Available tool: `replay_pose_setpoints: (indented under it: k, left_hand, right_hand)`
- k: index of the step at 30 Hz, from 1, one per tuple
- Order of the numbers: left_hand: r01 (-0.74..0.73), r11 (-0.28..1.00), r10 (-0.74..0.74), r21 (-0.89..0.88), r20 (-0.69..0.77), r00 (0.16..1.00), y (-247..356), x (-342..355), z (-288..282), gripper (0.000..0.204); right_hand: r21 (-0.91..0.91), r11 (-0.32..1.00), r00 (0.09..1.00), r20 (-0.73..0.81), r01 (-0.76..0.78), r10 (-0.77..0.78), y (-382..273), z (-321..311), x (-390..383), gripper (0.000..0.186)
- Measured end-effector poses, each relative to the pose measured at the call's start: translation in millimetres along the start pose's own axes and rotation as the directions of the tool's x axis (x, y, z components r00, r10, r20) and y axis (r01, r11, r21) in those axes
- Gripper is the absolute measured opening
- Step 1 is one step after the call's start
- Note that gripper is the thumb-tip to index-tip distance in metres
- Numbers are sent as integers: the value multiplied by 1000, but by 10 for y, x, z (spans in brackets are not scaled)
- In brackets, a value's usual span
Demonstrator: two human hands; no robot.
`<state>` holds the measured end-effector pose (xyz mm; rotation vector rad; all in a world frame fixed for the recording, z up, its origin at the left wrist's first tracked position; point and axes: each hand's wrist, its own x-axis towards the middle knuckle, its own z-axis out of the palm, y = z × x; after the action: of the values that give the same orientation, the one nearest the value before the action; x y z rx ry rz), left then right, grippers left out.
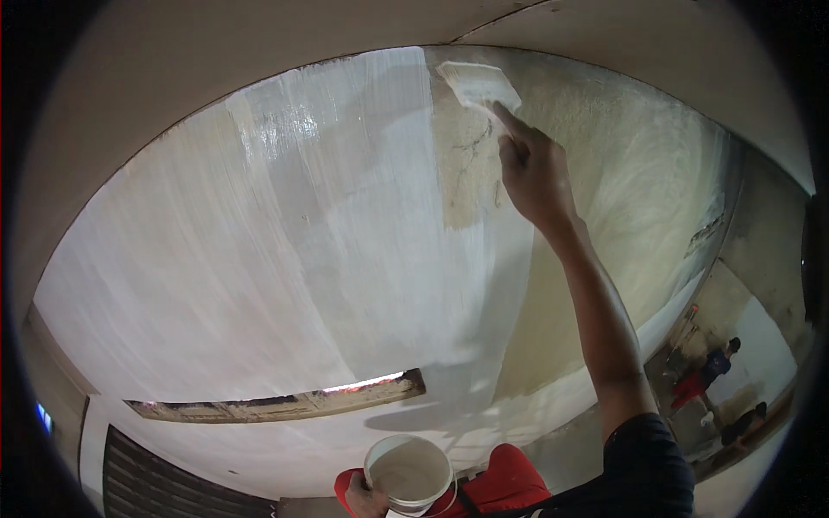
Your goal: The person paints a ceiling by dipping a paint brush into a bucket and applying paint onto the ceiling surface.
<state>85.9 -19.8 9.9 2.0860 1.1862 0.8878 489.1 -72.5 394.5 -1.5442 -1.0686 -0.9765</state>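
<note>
My right hand (pixel 537 173) is raised high with the arm stretched out, closed around the handle of a wide, flat paintbrush (pixel 481 85). White paint coats the brush, and its bristles meet the upper part of the wall (pixel 363 259) just under the ceiling. Beside the brush is a bare tan patch (pixel 462 173) with thin cracks, bordered on the left by fresh white paint. Low in front of me, my left hand (pixel 366 497) grips the side of a white bucket (pixel 406 447). Pale liquid paint lies inside it, and a wire handle hangs at its right.
A long slot opening (pixel 276 407) cuts through the lower wall. Dark slatted metal (pixel 164 475) stands at lower left. The ceiling (pixel 345 26) meets the wall closely above the brush. Far right, a person (pixel 715 367) in dark top and red trousers is near another part-painted wall.
</note>
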Motion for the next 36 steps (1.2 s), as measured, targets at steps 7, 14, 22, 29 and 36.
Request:
replay_pose_setpoints:
  k: [7,14,22,29,36]
  left_hand:
    - [-48,998,47,-30,-38,998,-405,15,167,22]
    - [50,973,-49,-223,13,999,157,27,0,22]
    - [150,932,-165,-331,-17,986,-193,-22,146,44]
    - [172,921,-191,-349,-19,981,-505,-11,269,40]
    - [199,935,-206,-292,5,978,-416,3,240,44]
  right_hand:
    - [-78,991,993,-44,107,-110,-13,203,259,42]
    - [-172,964,966,-122,204,-227,89,315,295,38]
    - [-207,961,977,-70,185,-203,42,359,299,37]
    - [-154,985,997,5,74,-74,-128,352,332,40]
    - [-184,980,997,9,77,-77,-84,379,381,40]
